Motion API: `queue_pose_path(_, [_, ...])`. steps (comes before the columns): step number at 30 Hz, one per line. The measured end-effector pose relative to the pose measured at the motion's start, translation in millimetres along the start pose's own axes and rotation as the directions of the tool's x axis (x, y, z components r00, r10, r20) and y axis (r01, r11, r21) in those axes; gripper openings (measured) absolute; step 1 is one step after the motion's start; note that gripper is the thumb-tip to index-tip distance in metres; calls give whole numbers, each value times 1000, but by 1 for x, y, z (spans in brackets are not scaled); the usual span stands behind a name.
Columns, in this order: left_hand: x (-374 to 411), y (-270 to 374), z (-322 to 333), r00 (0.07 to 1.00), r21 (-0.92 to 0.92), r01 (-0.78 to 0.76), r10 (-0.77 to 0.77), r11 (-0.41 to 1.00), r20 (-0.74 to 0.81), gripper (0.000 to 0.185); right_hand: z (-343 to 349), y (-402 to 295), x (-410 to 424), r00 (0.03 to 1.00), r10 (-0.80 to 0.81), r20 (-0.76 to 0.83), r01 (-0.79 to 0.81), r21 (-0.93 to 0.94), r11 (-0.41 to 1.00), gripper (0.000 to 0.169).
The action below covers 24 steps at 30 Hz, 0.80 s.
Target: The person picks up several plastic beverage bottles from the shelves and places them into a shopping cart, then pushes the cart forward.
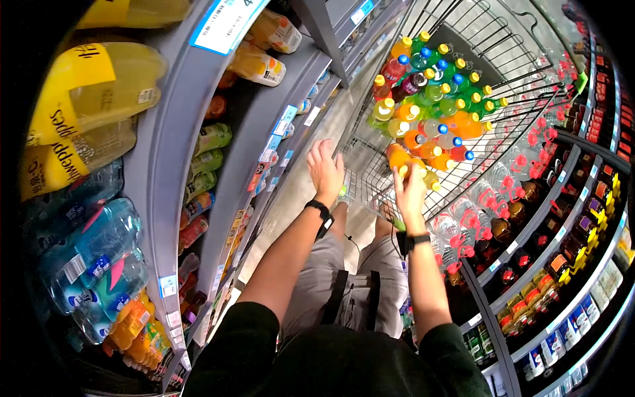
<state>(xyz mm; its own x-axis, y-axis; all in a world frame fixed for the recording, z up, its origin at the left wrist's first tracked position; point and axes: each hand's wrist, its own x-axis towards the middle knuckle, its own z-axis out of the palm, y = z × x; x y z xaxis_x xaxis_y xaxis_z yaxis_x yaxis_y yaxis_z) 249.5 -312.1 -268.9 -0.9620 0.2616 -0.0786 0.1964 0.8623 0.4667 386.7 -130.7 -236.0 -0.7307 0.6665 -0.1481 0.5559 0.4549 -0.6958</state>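
Observation:
A wire shopping cart (501, 164) stands in front of me. Upright bottles of orange, green, red and clear drinks fill part of it, their caps yellow or blue. My right hand (411, 191) reaches over the cart's near part, its fingers around the yellow cap of an orange drink bottle (398, 157) at the group's near edge. Part of that bottle is hidden by the fingers. To the left, my left hand (326, 171) hangs above the floor between shelf and cart, fingers apart and empty. Each wrist wears a black band.
Close on the left rise store shelves (168, 149) with large yellow-labelled bottles (89, 94), blue-green bottle packs (99, 278) and small juice bottles (258, 67). Right of the cart stand clear jugs with pink handles (469, 218), beside curved shelves (540, 285) of dark bottles and cartons.

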Motion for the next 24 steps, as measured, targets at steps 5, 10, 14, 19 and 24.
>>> queue_pose_path(5, [-49,21,-68,878,-368,-351,439,861,189,78,-70,-73,-83,980,-88,-178,122,188,975,35])
queue_pose_path(10, [-82,63,-127,829,-550,-466,560,693,2,64,-95,-145,-131,981,-130,-143,176,387,905,52])
queue_pose_path(14, [-84,31,-120,986,-740,-81,164,668,40,58,-84,-136,-94,898,-416,-143,438,358,825,34])
queue_pose_path(19, [-5,8,-189,926,-111,-261,217,959,-309,67,-32,-12,-28,978,171,-117,-177,-42,983,50])
queue_pose_path(24, [66,-42,-182,866,-646,-90,-260,758,-427,69,3,55,-5,977,208,47,-197,-178,964,45])
